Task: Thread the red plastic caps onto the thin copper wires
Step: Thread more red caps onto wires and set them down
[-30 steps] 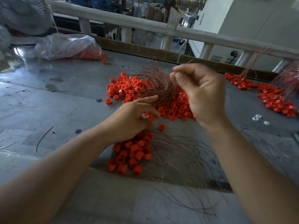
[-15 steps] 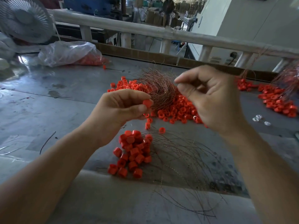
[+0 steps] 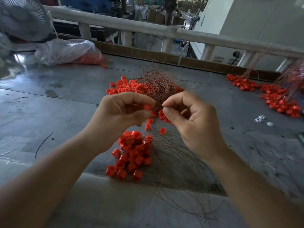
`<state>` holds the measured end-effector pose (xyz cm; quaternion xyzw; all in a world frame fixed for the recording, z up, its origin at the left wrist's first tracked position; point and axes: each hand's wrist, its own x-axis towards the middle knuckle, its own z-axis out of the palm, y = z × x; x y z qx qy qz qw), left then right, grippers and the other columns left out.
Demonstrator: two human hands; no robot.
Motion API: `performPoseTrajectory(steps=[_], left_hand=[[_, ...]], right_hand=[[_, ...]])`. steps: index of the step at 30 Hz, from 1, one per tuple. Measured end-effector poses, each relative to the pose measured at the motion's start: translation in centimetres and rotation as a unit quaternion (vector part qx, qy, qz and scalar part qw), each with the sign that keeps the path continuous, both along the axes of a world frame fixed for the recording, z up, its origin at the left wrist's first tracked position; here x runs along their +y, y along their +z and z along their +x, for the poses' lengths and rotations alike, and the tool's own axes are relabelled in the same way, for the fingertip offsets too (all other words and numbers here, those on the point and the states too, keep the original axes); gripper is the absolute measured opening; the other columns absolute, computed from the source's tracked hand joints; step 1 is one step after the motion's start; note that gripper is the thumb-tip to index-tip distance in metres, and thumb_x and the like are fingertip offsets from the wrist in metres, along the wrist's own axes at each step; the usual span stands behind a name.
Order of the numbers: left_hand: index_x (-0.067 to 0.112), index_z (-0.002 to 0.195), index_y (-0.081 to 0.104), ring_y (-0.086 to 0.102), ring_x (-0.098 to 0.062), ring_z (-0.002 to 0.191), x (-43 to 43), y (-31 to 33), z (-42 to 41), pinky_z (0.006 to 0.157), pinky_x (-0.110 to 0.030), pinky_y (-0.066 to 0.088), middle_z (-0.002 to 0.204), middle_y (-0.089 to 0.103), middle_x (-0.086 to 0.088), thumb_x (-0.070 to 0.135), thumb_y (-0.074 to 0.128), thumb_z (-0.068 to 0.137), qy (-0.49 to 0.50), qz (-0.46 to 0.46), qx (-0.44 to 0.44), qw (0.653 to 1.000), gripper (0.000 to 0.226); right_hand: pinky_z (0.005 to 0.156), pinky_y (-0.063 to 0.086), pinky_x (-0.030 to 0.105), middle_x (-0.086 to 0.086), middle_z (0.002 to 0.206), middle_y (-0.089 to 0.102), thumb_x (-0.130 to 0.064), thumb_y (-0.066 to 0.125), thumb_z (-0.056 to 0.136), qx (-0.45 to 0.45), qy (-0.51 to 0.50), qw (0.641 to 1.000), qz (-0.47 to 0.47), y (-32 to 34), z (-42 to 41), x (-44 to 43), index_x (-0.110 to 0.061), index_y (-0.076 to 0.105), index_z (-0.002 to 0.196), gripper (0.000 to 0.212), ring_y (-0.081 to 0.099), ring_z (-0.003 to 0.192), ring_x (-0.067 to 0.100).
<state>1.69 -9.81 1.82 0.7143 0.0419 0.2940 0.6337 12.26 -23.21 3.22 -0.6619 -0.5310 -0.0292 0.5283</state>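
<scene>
The left hand is raised above the tabletop, its grip narrow, with thumb and forefinger pinching one red cap. Just beside it the right hand has its grip pinched tight, thumb against forefinger, on a wire so thin that only a faint strand shows, running across the left fingers to the cap. Whether the strand passes through the cap cannot be told. Behind the hands a tangled bundle of copper wires lies on the far pile of caps. Below them sits the near pile, its caps trailing wires that fan out toward the tabletop's front edge. More wired caps lie at the right, and a clear bag of caps lies at the back left beside a fan. A second ago the left hand was down among the loose caps. Half a second ago it was up holding the cap, while the right hand was higher and well apart. Now the two pinches have closed to almost touching.
</scene>
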Motion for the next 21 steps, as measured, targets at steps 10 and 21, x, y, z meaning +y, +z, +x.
performPoseTrajectory(steps=[10, 21], left_hand=[[0.032, 0.071, 0.071, 0.059, -0.01, 0.067, -0.13, -0.1, -0.15, 0.065, -0.019, 0.054, 0.068, 0.066, 0.008, 0.034, 0.073, 0.046, 0.062, 0.055, 0.009, 0.997, 0.026], [0.017, 0.08, 0.067, 0.068, -0.007, 0.07, -0.3, 0.06, -0.27, 0.064, -0.015, 0.053, 0.078, 0.072, 0.005, 0.014, 0.07, 0.054, 0.021, 0.032, -0.004, 0.999, 0.026]], right_hand=[[0.058, 0.039, 0.008, -0.007, 0.073, 0.059, -0.006, 0.064, 0.081, -0.008, -0.017, 1.0, -0.011, -0.31, -0.04, 0.01, -0.024, 0.059, 0.077, 0.019, 0.052, 0.063, -0.002], [0.055, 0.034, 0.004, -0.01, 0.072, 0.054, -0.007, 0.062, 0.079, -0.044, -0.012, 0.999, -0.017, -0.48, -0.67, 0.16, -0.018, 0.059, 0.078, 0.011, 0.048, 0.06, -0.007]])
